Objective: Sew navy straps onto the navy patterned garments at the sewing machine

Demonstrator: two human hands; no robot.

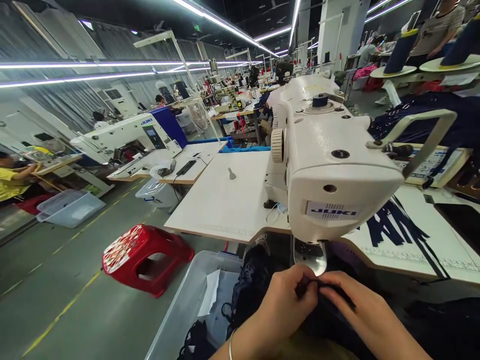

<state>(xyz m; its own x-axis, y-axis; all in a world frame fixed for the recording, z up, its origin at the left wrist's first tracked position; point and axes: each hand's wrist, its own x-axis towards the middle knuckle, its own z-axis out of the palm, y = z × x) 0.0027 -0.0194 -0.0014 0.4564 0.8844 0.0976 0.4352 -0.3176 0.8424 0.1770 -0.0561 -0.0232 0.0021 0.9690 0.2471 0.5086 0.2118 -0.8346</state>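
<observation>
Just in front of the sewing machine (337, 200), both hands meet at the lower middle of the view. My left hand (287, 300) is closed in a pinch on dark fabric (318, 283). Opposite it, my right hand (348, 295) pinches the same dark piece between thumb and fingers. Only a small bit of the fabric shows at the fingertips; the rest hangs low and blends with dark cloth below. The machine's metal needle area (311, 257) sits right above the fingertips. To the right, dark blue strips (393, 225) lie on the white table.
A clear plastic bin (176, 305) holding dark cloth stands at lower left, beside a tipped red stool (148, 257). The white tabletop (225, 200) carries a small grey metal piece (232, 173). Another sewing machine (127, 137) is at left. Thread cones (401, 52) stand at upper right.
</observation>
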